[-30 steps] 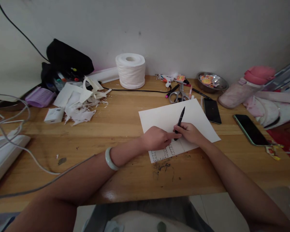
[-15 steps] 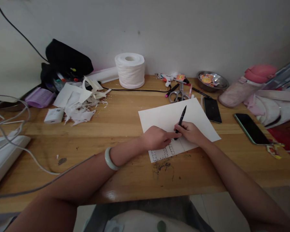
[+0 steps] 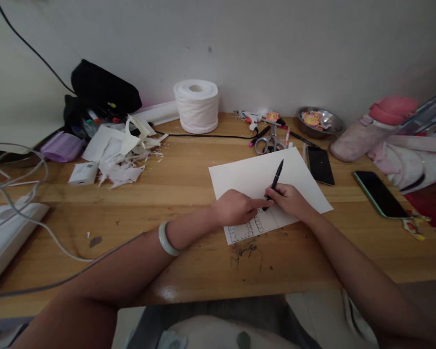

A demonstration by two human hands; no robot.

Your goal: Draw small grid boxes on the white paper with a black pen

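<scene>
A white sheet of paper point(image 3: 240, 169) lies on the wooden desk, with rows of small looped black marks and a thin line along its near side. My right hand point(image 3: 287, 199) rests on it, fingers closed round a black pen point(image 3: 277, 175), whose upper end tilts up and away. The pen's lower end is near the looped marks, partly behind my left index finger. My left hand point(image 3: 234, 207) lies on the paper with its index finger stretched towards the pen and the other fingers curled. It holds nothing, and a pale bangle point(image 3: 163, 238) circles that wrist.
Behind the paper are scissors point(image 3: 270, 142), a steel bowl point(image 3: 319, 122) and a toilet roll point(image 3: 196, 106). Two phones point(image 3: 380, 194) and a pink bottle point(image 3: 372, 128) stand or lie right. Paper scraps point(image 3: 119, 162), a charger point(image 3: 83, 173) and cables point(image 3: 63, 248) occupy the left.
The pen's upper end has tipped slightly to the right. Both hands keep nearly the same place on the paper, and the whole view has shifted a little.
</scene>
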